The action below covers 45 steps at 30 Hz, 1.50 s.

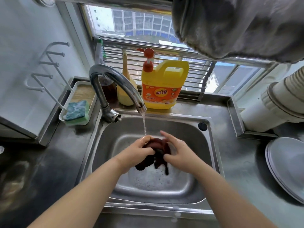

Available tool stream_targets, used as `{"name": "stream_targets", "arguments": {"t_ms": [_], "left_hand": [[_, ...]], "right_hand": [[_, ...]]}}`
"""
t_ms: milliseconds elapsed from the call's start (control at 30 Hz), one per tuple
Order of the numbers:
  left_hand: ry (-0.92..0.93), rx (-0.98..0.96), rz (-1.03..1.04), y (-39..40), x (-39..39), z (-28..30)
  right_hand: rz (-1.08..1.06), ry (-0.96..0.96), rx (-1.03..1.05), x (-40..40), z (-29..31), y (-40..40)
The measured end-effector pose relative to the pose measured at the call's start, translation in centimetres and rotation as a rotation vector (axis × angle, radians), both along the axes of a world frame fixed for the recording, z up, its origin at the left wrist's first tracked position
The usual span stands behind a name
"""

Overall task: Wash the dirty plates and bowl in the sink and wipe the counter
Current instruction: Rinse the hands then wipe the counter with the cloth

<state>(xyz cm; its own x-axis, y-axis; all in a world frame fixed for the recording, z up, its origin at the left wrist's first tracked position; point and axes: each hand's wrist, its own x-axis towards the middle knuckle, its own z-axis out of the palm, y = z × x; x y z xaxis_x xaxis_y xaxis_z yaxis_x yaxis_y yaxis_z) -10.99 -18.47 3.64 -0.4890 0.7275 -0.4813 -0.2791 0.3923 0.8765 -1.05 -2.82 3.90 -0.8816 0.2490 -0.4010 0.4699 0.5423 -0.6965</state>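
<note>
Under the faucet (115,86) stream, both hands (158,153) are pinching a dark red rag (158,148) between them, its tail hanging toward the sink (105,139) floor.

**Colours at the sink**

The cloth (158,150) is dark maroon. The detergent bottle (162,84) is yellow with an orange label and red pump. The sponge (76,110) is teal over pale green. The sink (105,145) is grey steel with white suds; the plates (286,167) are white.
</note>
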Motion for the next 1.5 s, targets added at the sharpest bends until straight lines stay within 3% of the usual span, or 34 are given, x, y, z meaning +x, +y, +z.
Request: {"name": "stream_targets", "arguments": {"t_ms": [100,200,267,367,433,567,633,733,800,833,900,967,1100,1267,1333,1400,1467,1500], "left_hand": [[0.114,-0.008,-0.021,0.1,0.0,0.5],[0.066,0.05,0.028,-0.6,-0.3,0.2],[0.011,0.075,0.053,-1.2,-0.2,-0.2],[-0.181,0.115,0.118,-1.3,1.2,-0.8],[-0.318,0.161,0.158,-0.9,2.4,-0.8],[-0.394,0.157,0.068,-0.8,3.2,-1.1],[-0.491,0.073,0.093,-1.3,2.5,-1.0],[-0.634,-0.066,-0.003,-2.2,0.6,-0.7],[-0.685,-0.12,-0.196,-2.4,-0.4,0.0],[-0.678,-0.143,-0.31,-2.2,-0.7,0.5],[-0.573,-0.219,-0.492,-1.4,-0.9,1.5],[-0.342,-0.331,-0.548,-0.5,-1.0,1.9],[0.257,-0.542,-0.602,0.8,-0.9,2.1],[1.04,-0.49,-0.768,0.4,0.4,1.4],[1.245,-0.388,-0.833,-0.2,0.6,0.7],[1.156,-0.294,-0.761,-0.4,0.7,0.3],[0.783,-0.243,-0.488,0.1,0.4,0.3],[0.563,-0.23,-0.341,0.5,0.2,0.3]], "right_hand": [[0.071,-0.039,0.021,0.0,0.1,-1.2],[0.005,0.052,-0.019,-0.3,0.5,-1.6],[-0.153,0.091,-0.203,-0.4,1.1,-1.8],[-0.473,0.113,-0.704,-0.7,1.9,-2.7],[-0.656,0.149,-0.926,-0.8,2.0,-3.5],[-0.833,0.112,-1.07,-0.7,1.6,-4.6],[-0.724,0.098,-0.842,-0.1,1.3,-4.3],[-0.119,0.23,0.169,2.2,0.5,-2.4],[0.336,0.31,0.486,3.1,0.2,-2.3],[0.442,0.335,0.55,3.1,-0.4,-2.4],[0.461,0.384,0.554,2.6,-1.2,-3.0],[0.411,0.353,0.549,1.4,-0.8,-3.4],[0.427,-0.019,0.508,-0.2,0.9,-2.9],[0.075,-0.357,-0.162,-1.6,1.3,-1.6],[-0.04,-0.526,-0.463,-1.6,1.2,-0.8],[-0.166,-0.569,-0.698,-1.3,1.0,-0.4],[-0.297,-0.452,-0.729,-1.1,1.0,-0.3],[-0.319,-0.34,-0.614,-0.8,1.0,-0.4]]}}
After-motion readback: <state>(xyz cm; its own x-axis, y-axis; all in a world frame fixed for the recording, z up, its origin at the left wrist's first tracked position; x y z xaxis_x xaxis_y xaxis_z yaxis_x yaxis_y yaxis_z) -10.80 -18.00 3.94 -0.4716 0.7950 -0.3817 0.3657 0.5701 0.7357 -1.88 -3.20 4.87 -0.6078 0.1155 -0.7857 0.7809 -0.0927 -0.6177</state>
